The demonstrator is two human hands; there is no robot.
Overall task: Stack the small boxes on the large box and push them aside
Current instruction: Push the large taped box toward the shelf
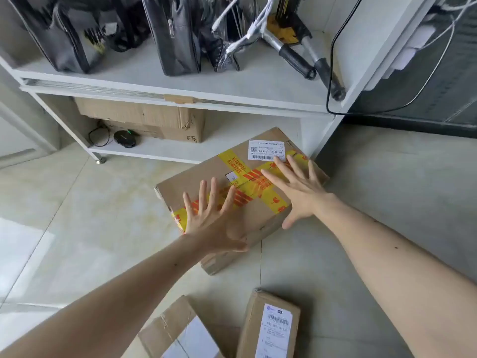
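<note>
A large cardboard box (258,218) with yellow tape and a white shipping label lies on the tiled floor by a white shelf unit. My left hand (209,218) is spread flat over its near left part, fingers apart, holding nothing. My right hand (296,189) is spread over its right part, fingers reaching toward the label. Two small boxes lie on the floor near me: a narrow one with a white label (271,329) and a flatter one (178,332) to its left, partly cut off by the frame's bottom edge.
The white shelf unit (180,99) stands just behind the large box, with black bags and tools on top and a cardboard box (144,120) beneath. A dark cabinet (426,86) is at the right. Tiled floor (90,215) stretches to the left.
</note>
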